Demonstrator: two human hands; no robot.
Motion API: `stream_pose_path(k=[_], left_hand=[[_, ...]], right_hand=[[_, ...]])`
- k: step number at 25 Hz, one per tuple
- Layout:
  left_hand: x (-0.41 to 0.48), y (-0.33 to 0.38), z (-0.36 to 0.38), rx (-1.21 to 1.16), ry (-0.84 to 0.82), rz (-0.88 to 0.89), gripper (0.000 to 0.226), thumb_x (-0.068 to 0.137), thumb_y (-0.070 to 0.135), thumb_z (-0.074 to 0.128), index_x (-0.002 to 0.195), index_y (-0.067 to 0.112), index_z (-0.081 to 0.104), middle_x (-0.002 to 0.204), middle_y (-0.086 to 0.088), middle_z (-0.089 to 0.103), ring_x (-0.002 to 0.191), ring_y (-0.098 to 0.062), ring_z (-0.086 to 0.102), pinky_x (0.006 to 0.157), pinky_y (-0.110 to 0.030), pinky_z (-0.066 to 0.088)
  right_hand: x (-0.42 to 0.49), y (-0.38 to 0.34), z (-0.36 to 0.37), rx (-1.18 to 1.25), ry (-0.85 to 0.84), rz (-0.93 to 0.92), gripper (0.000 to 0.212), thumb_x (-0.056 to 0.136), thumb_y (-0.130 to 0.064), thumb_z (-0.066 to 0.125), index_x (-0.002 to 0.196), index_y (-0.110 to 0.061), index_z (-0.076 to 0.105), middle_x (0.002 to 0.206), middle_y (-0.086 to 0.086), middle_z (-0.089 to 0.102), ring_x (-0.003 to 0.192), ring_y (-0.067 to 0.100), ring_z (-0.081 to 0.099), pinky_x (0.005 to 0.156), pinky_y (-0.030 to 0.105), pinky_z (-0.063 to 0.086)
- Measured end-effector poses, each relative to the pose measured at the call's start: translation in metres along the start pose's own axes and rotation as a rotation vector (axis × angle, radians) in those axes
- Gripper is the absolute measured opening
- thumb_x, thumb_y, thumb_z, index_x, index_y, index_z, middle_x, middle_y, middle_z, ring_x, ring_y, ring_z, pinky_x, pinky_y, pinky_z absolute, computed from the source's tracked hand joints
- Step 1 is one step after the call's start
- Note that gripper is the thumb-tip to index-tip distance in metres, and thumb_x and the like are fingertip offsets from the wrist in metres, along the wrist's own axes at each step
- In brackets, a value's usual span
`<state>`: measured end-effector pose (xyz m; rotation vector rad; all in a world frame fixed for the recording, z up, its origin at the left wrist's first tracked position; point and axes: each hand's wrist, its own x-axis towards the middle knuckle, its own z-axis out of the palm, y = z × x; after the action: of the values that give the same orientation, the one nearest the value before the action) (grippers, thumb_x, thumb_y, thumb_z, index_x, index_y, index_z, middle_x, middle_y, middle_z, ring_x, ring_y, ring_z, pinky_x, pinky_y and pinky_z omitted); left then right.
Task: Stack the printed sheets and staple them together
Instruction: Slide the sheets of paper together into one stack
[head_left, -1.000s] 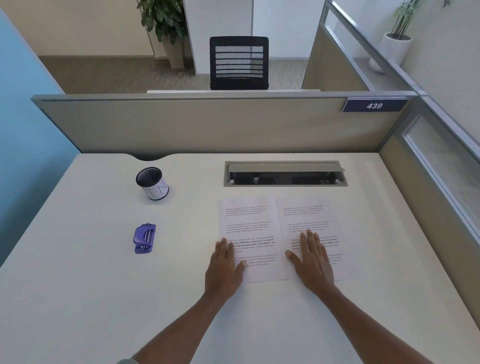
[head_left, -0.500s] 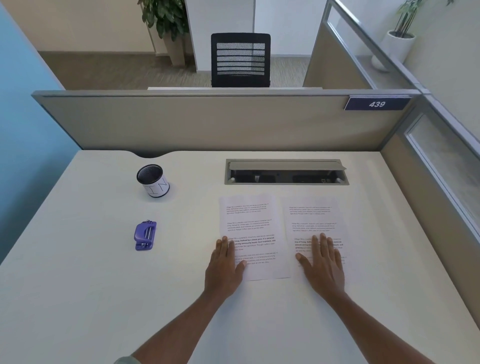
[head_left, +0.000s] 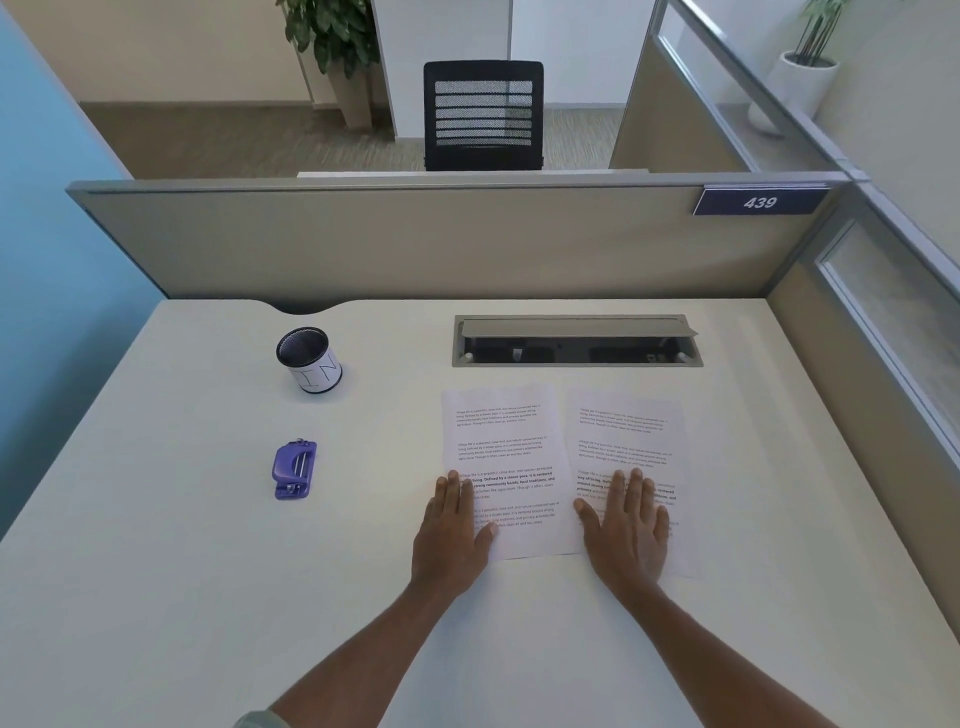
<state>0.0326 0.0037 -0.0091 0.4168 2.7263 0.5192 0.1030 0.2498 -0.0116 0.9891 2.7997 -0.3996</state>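
1. Two printed sheets lie flat side by side on the pale worktop, not yet stacked — the left sheet and the right sheet, their long inner edges touching or very nearly so; the seam is too fine to tell which.
2. The left hand rests palm down with fingers spread flat over the near left corner of the left sheet, partly on paper and partly on the worktop. It grips nothing.
3. The right hand lies open and flat on the lower half of the right sheet, fingers together and pointing away from the person, thumb out toward the seam. It also grips nothing.
4. A purple stapler sits on the worktop well to the left of the sheets, untouched and apart from both hands.
5. Farther back on the left stands a mesh pen cup with a white label — upright, nothing visible sticking out of it.
6. Behind the sheets, a grey cable tray is set into the worktop with its flap raised.
7. A beige partition closes the far edge, carrying a dark plate that reads 439.
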Motion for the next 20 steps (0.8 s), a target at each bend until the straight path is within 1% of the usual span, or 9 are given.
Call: stream_pose_path(k=[3,6,9,11,13,16,18,20], left_hand=[[-0.001,0.000,0.000,0.004,0.001,0.009,0.083,0.111,0.053,0.044,0.174,0.013,0.009,0.185,-0.005,0.000,0.171,-0.024,0.000,0.136,-0.039,0.019],[0.000,-0.001,-0.001,-0.045,0.006,0.001,0.081,0.111,0.052,0.047,0.174,0.014,0.014,0.185,-0.003,0.004,0.171,-0.022,0.003,0.136,-0.039,0.021],[0.004,-0.006,-0.004,-0.120,0.007,-0.021,0.077,0.111,0.049,0.048,0.174,0.017,0.018,0.184,0.002,0.010,0.171,-0.017,0.006,0.132,-0.041,0.029],[0.006,-0.013,-0.008,-0.128,0.020,-0.050,0.076,0.111,0.048,0.047,0.174,0.018,0.017,0.184,0.002,0.009,0.171,-0.017,0.007,0.130,-0.042,0.032],[0.010,-0.021,-0.011,-0.104,0.036,-0.078,0.076,0.112,0.047,0.047,0.174,0.015,0.016,0.185,-0.001,0.006,0.171,-0.021,0.005,0.133,-0.042,0.025],[0.014,-0.031,-0.011,-0.041,0.034,-0.053,0.077,0.113,0.045,0.045,0.173,0.009,0.013,0.184,-0.007,0.002,0.171,-0.026,0.002,0.137,-0.041,0.009],[0.015,-0.033,-0.009,-0.021,0.017,-0.041,0.079,0.113,0.045,0.045,0.174,0.009,0.011,0.184,-0.009,-0.001,0.171,-0.028,0.000,0.138,-0.042,0.006],[0.016,-0.032,-0.007,-0.006,0.010,-0.032,0.080,0.112,0.047,0.045,0.174,0.009,0.010,0.184,-0.011,-0.003,0.171,-0.030,-0.002,0.138,-0.044,0.005]], right_hand=[[-0.001,-0.001,0.001,-0.010,-0.005,-0.018,0.085,0.107,-0.068,0.028,0.174,-0.019,0.010,0.183,0.006,0.002,0.169,0.025,0.001,0.135,0.049,0.010],[0.005,0.007,-0.001,0.049,-0.004,-0.030,0.087,0.106,-0.069,0.031,0.173,-0.017,0.012,0.183,0.006,0.004,0.169,0.025,0.003,0.135,0.048,0.012],[0.018,0.025,-0.008,0.093,0.002,-0.019,0.093,0.105,-0.071,0.032,0.173,-0.012,0.008,0.183,0.009,0.002,0.169,0.025,-0.002,0.137,0.046,0.005],[0.027,0.038,-0.014,0.096,-0.005,0.002,0.097,0.104,-0.072,0.033,0.173,-0.010,0.006,0.183,0.010,0.000,0.169,0.025,-0.005,0.137,0.047,0.001],[0.032,0.049,-0.016,0.096,-0.019,0.009,0.099,0.104,-0.072,0.035,0.173,-0.009,0.005,0.183,0.012,-0.001,0.169,0.026,-0.006,0.137,0.047,0.000],[0.034,0.056,-0.012,0.098,-0.053,-0.019,0.100,0.104,-0.072,0.037,0.173,-0.009,0.003,0.183,0.012,-0.002,0.169,0.027,-0.006,0.137,0.047,0.001],[0.033,0.053,-0.008,0.101,-0.069,-0.043,0.099,0.104,-0.071,0.037,0.173,-0.009,0.002,0.183,0.011,-0.004,0.169,0.027,-0.007,0.137,0.047,0.001],[0.031,0.047,-0.005,0.101,-0.074,-0.066,0.098,0.105,-0.070,0.037,0.173,-0.009,0.001,0.182,0.011,-0.006,0.169,0.026,-0.007,0.137,0.046,0.000]])
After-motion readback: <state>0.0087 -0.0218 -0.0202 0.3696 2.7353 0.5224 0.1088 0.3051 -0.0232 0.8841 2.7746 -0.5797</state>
